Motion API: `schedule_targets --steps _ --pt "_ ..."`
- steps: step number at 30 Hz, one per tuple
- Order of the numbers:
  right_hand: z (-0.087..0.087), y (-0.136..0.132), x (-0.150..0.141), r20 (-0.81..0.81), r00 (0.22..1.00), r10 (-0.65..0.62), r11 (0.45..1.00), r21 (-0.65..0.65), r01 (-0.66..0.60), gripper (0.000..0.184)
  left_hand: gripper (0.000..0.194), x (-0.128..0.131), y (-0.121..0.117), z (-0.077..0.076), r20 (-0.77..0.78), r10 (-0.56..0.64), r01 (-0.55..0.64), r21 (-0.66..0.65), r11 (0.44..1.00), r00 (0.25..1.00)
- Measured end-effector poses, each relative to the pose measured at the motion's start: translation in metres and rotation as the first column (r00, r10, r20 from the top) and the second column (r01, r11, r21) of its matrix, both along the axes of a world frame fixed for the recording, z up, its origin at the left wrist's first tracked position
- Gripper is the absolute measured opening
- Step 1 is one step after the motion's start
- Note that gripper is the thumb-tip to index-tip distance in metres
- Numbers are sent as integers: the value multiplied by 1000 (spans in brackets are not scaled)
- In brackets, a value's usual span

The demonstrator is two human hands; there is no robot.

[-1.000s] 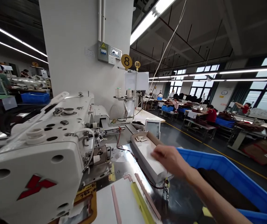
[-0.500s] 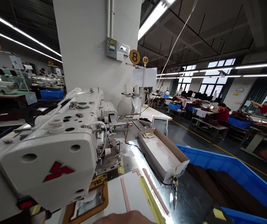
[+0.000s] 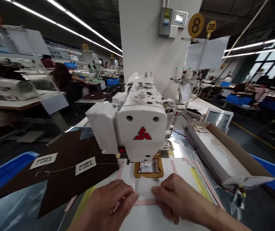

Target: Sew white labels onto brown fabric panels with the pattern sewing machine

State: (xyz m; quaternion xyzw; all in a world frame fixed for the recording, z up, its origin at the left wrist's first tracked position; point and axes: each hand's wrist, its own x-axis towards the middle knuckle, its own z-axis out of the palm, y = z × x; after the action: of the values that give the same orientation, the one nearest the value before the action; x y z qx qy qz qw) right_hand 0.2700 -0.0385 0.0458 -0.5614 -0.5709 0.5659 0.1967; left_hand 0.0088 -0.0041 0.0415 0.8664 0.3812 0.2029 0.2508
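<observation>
My left hand (image 3: 110,202) and my right hand (image 3: 178,199) are low in the head view, over a white template board (image 3: 142,219) with pink strips. Between my fingertips lies a small blank white piece (image 3: 147,186), with fingers closed at its left and right edges. Motion blur softens the fingers. Just beyond it, a brown clamp frame (image 3: 137,173) sits under the head of a white sewing machine (image 3: 141,128). To the left, dark brown material (image 3: 65,173) bears two white printed labels (image 3: 85,166) joined by loose thread.
On the right stands a long cardboard box (image 3: 214,157) with a few labels inside, and thread snips (image 3: 237,200) near its front corner. Blue bins (image 3: 274,173) flank the table. A small screen (image 3: 219,120) stands behind the box. Other people sit at machines farther off.
The view has swung left, bringing the sewing machine to the middle and the brown labelled material into sight. Both hands now show plainly in front of the clamp frame, at the white piece.
</observation>
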Motion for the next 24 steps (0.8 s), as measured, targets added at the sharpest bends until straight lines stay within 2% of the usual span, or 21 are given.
schedule_targets --steps 1,3,5,6,8,9,10,11,12,13,14,15,16,17,18,21,24 --pt "-1 3 -1 36 999 18 999 -32 -16 48 32 -1 -1 3 -13 -75 76 116 990 997" --pt "-2 8 -2 104 993 47 997 -64 -41 44 24 -2 -4 8 -97 -195 215 293 932 976" --pt "-3 11 -3 161 985 66 996 -72 -55 43 26 0 -7 11 -239 -260 333 350 875 936" --pt "-3 12 -3 188 980 65 997 -56 -55 43 33 1 -7 11 -305 -278 378 345 859 911" --pt "-5 10 -3 297 955 2 999 42 -16 44 49 2 -5 11 -395 -285 422 320 848 873" --pt "-7 7 -3 368 928 -60 990 141 8 44 54 2 -3 10 -420 -277 425 313 850 864" --pt "-10 3 -3 435 890 -133 957 292 1 44 56 1 -1 10 -430 -260 415 318 853 864" --pt "-14 -1 -2 480 850 -215 874 483 -51 42 58 0 0 9 -426 -241 399 332 855 872" --pt "-18 -6 -2 495 820 -288 730 668 -147 37 60 -1 2 8 -409 -233 386 346 855 882" --pt "-23 -10 -2 486 806 -338 535 804 -261 34 61 -1 3 7 -388 -228 372 351 859 893" --pt "-29 -13 -2 479 800 -361 329 868 -371 31 63 -2 4 6 -365 -230 362 351 863 902" --pt "-34 -15 -1 481 793 -373 158 876 -456 31 65 -2 5 6 -344 -235 356 349 867 909" --pt "-39 -16 -1 495 780 -382 62 856 -513 32 69 -1 5 6 -333 -237 350 337 874 913" --pt "-44 -15 1 522 758 -392 21 829 -559 35 72 -1 6 6 -330 -235 344 327 880 914" --pt "-48 -14 2 553 731 -400 15 802 -598 40 76 0 6 5 -330 -230 338 319 886 915" --pt "-56 -7 9 610 673 -419 30 750 -661 51 85 3 6 2 -329 -209 312 303 900 921" --pt "-57 -1 16 649 641 -410 40 715 -698 51 92 4 7 -3 -331 -198 295 278 914 923"
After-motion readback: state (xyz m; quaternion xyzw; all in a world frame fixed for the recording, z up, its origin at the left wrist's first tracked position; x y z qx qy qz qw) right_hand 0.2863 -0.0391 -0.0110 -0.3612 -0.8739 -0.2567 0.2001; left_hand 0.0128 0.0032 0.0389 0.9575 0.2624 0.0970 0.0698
